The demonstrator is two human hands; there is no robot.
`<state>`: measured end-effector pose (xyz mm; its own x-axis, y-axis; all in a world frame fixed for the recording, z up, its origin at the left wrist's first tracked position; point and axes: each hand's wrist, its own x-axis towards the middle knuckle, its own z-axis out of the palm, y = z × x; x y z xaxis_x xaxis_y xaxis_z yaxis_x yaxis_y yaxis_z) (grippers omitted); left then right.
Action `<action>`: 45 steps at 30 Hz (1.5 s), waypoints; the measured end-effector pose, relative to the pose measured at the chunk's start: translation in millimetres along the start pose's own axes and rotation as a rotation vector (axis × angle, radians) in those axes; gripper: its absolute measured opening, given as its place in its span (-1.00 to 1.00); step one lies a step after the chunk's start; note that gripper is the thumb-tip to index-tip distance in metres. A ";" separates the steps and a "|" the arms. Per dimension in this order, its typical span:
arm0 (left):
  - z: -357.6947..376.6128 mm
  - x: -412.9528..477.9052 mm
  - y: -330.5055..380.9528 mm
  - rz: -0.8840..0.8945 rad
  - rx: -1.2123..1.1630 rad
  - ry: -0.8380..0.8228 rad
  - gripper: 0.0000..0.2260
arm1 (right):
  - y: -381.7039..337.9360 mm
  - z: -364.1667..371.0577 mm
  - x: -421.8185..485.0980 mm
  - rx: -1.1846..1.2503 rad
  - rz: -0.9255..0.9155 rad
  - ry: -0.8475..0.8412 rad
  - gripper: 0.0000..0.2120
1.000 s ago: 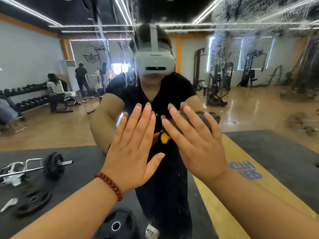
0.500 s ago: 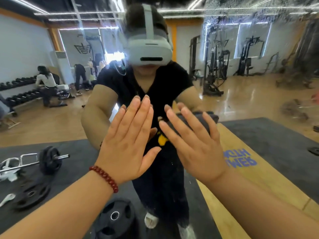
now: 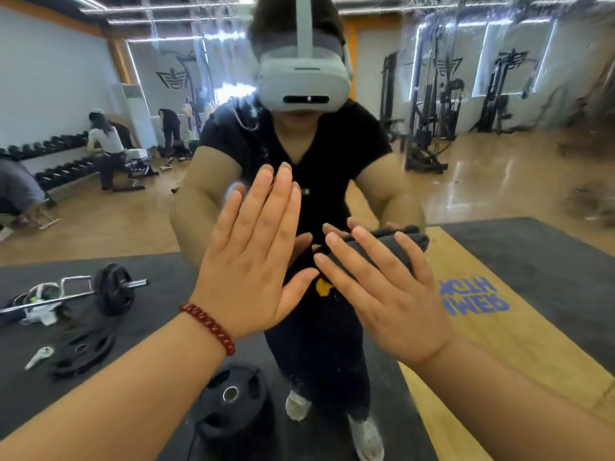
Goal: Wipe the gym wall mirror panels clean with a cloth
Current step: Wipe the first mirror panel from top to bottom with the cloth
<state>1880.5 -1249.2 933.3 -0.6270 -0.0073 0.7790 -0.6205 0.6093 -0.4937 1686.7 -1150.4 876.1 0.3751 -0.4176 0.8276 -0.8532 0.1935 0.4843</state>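
The streaked gym wall mirror (image 3: 499, 181) reflects a loaded barbell (image 3: 83, 291), black weight plates (image 3: 233, 404) and the headset-wearing person. Left hand (image 3: 253, 261) lies flat, fingers straight; right hand (image 3: 382, 287) presses the dark folded cloth (image 3: 389, 241) against the glass. Since a second ago the left hand has risen above the right.

A gym room shows in reflection: pale blue-white walls (image 3: 43, 94) with orange trim, and long strip lights (image 3: 173, 11) across a dark ceiling. The wooden floor (image 3: 109, 227) shines, with black rubber mats (image 3: 156, 294) and a light wooden platform (image 3: 492, 344) printed in blue letters. A dumbbell rack (image 3: 56, 154) lines the left wall. A loaded barbell (image 3: 109, 289) and loose weight plates (image 3: 233, 404) lie on the mat. Cable machines (image 3: 432, 121) stand before bright windows (image 3: 512, 54).
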 end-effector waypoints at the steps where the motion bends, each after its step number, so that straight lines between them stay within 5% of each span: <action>1: 0.3 -1.1 1.8 -0.002 -0.007 -0.001 -0.33 | -0.7 -0.8 -3.5 0.000 -0.010 -0.019 -0.49; 7: 4.7 -17.5 18.2 0.008 -0.044 -0.042 -0.34 | 11.0 -9.0 47.5 0.047 0.227 0.125 -0.52; 10: 10.3 -34.3 26.6 0.012 -0.051 -0.069 -0.34 | -3.4 3.9 19.1 0.045 0.151 0.118 -0.54; 14: 17.9 -53.3 37.2 0.023 -0.059 -0.110 -0.34 | -32.4 12.0 -49.2 0.000 -0.035 -0.094 -0.45; 21: 23.9 -75.2 43.6 -0.023 -0.107 -0.101 -0.36 | -32.4 11.3 -10.1 0.078 0.182 0.056 -0.56; 28: 34.9 -94.2 45.8 0.000 -0.108 -0.128 -0.35 | -62.4 25.9 -78.2 0.010 -0.019 -0.110 -0.55; 35: 40.7 -110.6 51.3 0.037 -0.119 -0.132 -0.35 | -55.8 23.1 -41.9 0.087 0.155 0.024 -0.55; 42: 50.9 -142.0 67.8 0.067 -0.179 -0.192 -0.35 | -81.4 34.1 -133.4 -0.031 -0.085 -0.218 -0.50; 45: 53.2 -146.1 72.9 0.046 -0.186 -0.178 -0.35 | -75.9 27.6 -110.7 0.028 -0.005 -0.163 -0.52</action>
<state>1901.9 -1245.9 763.0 -0.7355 -0.1057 0.6692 -0.5025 0.7477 -0.4342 1700.0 -1143.4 739.9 0.3178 -0.5575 0.7669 -0.8619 0.1671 0.4787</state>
